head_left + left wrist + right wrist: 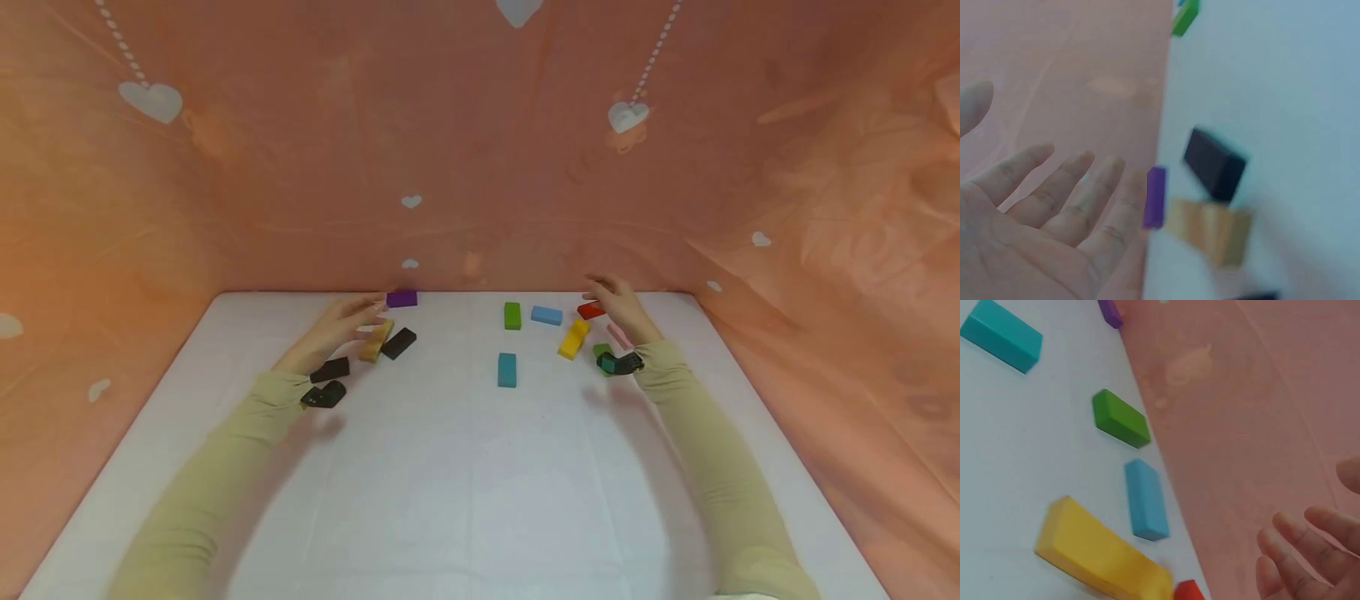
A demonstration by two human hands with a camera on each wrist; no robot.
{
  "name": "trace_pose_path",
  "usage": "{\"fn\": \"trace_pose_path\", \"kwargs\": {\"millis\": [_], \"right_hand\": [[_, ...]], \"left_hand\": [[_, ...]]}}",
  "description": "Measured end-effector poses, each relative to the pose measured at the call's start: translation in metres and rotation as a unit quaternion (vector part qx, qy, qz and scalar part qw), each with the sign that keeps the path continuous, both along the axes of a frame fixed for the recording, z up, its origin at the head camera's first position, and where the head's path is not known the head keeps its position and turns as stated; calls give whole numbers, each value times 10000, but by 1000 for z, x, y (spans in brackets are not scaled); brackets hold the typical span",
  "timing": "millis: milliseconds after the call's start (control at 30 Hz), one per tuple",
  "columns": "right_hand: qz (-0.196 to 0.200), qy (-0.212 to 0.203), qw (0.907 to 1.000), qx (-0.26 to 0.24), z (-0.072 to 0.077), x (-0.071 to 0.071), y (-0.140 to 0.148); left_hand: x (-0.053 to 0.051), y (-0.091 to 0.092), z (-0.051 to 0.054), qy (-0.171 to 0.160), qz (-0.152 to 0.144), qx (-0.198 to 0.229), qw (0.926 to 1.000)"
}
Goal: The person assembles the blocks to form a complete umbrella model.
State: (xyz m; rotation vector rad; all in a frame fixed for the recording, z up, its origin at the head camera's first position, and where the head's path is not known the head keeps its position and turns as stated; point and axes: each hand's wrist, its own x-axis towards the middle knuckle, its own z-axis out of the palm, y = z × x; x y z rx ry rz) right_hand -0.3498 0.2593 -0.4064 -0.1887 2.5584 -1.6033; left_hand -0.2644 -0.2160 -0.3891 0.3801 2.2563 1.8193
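My left hand (pixel 333 329) hovers over the left side of the table, fingers extended and holding nothing. Nearest to it are a purple block (pixel 402 298), a wooden block (pixel 377 341) and a black block (pixel 399 343); another black block (pixel 330 370) lies by the wrist. My right hand (pixel 621 308) is raised above a red block (pixel 591 310), its fingers loosely bent around nothing. In the right wrist view a yellow block (pixel 1100 550), a light blue block (pixel 1146 500) and a green block (pixel 1120 419) lie to the left of that hand (pixel 1310 556).
A teal block (pixel 507 370) lies at mid-table. Beside the right wrist are a pink block (pixel 619 336) and a second green block (pixel 602 348), partly covered by the wrist camera. An orange-pink cloth with white hearts hangs behind the white table (pixel 465 483) and at its sides.
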Motion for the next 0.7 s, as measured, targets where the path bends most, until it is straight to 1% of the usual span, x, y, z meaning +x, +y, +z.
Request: {"fn": "trace_pose_path", "kwargs": {"millis": [33, 67, 100, 133, 167, 200, 233, 267, 300, 333, 367, 400, 467, 533, 633, 700], "right_hand": [[-2, 26, 10000, 90, 20, 21, -15], [-38, -5, 9998, 206, 35, 36, -27], [-9, -15, 9999, 168, 44, 48, -36], [0, 1, 10000, 88, 46, 52, -40], [77, 58, 9999, 34, 43, 53, -41], [101, 50, 9999, -79, 41, 54, -42], [145, 89, 9998, -131, 37, 52, -43], [173, 67, 9995, -273, 32, 49, -42], [206, 70, 9991, -356, 27, 44, -41], [246, 75, 9987, -445, 20, 40, -39], [265, 67, 9983, -509, 12, 34, -38], [252, 50, 9980, -577, 10, 35, -39], [295, 120, 9978, -586, -2, 28, -38], [286, 138, 9978, -587, -12, 23, -37], [198, 30, 9979, -620, -20, 19, -38], [132, -93, 9978, -638, -23, 19, -39]], "left_hand": [[1, 4, -4, -46, -60, 21, 10000], [2, 8, -9, -120, -104, 25, 9999], [3, 11, -13, -190, -159, 13, 9997], [4, 14, -17, -292, -240, 84, 9993], [4, 18, -21, -372, -355, 173, 9985], [6, 22, -25, -484, -384, 254, 9978], [7, 25, -28, -591, -415, 330, 9968], [8, 28, -32, -703, -457, 410, 9956], [8, 32, -36, -746, -516, 474, 9947], [9, 35, -38, -870, -543, 597, 9929], [10, 39, -41, -934, -550, 623, 9921], [11, 42, -43, -973, -538, 621, 9919], [13, 49, -47, -1100, -520, 698, 9901], [16, 56, -49, -1305, -390, 882, 9867], [19, 67, -51, -1427, -263, 1061, 9837], [20, 73, -53, -1465, -254, 1127, 9824]]}}
